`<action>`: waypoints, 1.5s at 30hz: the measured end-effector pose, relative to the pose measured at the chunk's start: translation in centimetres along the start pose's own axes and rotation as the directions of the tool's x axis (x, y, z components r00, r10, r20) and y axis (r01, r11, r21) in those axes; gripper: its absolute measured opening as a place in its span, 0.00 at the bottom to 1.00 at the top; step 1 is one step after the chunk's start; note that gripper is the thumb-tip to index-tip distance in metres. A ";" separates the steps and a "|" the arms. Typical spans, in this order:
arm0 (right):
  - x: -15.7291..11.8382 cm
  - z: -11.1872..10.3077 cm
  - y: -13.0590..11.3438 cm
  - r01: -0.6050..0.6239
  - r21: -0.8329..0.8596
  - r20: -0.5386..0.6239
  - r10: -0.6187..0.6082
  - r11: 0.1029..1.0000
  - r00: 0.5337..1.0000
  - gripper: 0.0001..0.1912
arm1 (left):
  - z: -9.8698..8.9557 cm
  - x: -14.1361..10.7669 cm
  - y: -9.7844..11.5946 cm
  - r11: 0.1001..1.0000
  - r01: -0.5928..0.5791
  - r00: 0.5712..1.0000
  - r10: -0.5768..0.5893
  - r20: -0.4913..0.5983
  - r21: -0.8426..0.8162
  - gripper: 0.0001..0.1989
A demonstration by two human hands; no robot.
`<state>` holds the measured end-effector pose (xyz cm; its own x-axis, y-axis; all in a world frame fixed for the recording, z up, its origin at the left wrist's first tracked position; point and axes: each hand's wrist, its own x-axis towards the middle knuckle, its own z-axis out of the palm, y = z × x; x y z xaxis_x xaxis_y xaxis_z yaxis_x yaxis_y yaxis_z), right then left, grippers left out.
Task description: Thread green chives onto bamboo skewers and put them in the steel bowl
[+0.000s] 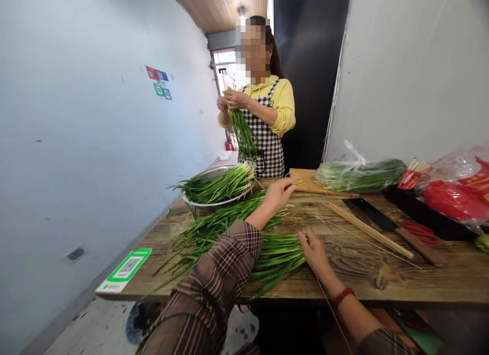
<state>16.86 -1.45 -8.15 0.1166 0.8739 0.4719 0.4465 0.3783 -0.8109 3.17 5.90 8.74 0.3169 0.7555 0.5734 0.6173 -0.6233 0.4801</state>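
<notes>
Green chives [225, 217] lie across the wooden table [385, 283] in front of me. My left hand [280, 193], in a plaid sleeve, reaches over the pile with its fingers pinched on a short green stalk [299, 183]. Lower and to the right, my right hand [314, 248] is closed around the ends of a chive bundle [280, 255] whose leaves spread to the left beneath my left forearm. A thin stick [332, 314] hangs down near my right wrist. Beyond the pile, a metal bowl [214, 207] holds more chives.
Across the table, a person in a checked apron [269, 141] holds chives. Thin sticks [369, 227], a cleaver [369, 215], red scissors [420, 233], a cutting board [301, 179], bagged greens [359, 174] and a black tray [431, 212] lie right. A green-framed code card [130, 266] is at left.
</notes>
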 end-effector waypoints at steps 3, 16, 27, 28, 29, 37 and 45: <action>0.1 -0.1 -0.4 0.009 0.006 -0.012 -0.009 1.000 1.000 0.26 | -1.3 0.3 2.8 0.990 -0.107 0.988 0.095 -0.119 -0.096 0.09; 0.0 -1.3 -2.0 -0.044 0.015 0.013 0.044 0.999 0.999 0.18 | 3.0 -7.6 -3.6 0.999 0.032 0.964 -0.035 0.263 0.017 0.08; 0.3 -1.7 -2.7 -0.064 0.105 0.050 0.059 0.992 0.997 0.14 | 5.0 -8.7 -4.2 0.943 0.236 0.946 -0.168 0.279 -0.234 0.07; 0.3 -1.8 -2.7 -0.072 0.108 0.054 0.067 0.992 0.996 0.14 | 4.9 -8.8 -4.1 0.941 0.236 0.945 -0.163 0.283 -0.244 0.07; 0.3 -1.9 -2.8 -0.082 0.110 0.056 0.076 0.991 0.995 0.14 | 4.8 -8.9 -4.0 0.939 0.230 0.946 -0.154 0.286 -0.255 0.07; 0.0 -2.7 -3.1 -0.117 0.085 0.089 0.109 0.989 0.990 0.14 | 5.0 -9.5 -3.1 0.927 0.206 0.957 -0.124 0.262 -0.313 0.08; -0.2 -2.7 -3.3 -0.086 0.085 0.075 0.080 0.993 0.994 0.14 | 5.1 -9.5 -3.2 0.923 0.200 0.963 -0.122 0.242 -0.330 0.08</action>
<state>17.82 -3.69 -4.64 0.0846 0.9217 0.3785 0.3582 0.3263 -0.8747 1.82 1.73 -1.66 0.4040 0.8521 0.3329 0.3956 -0.4909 0.7762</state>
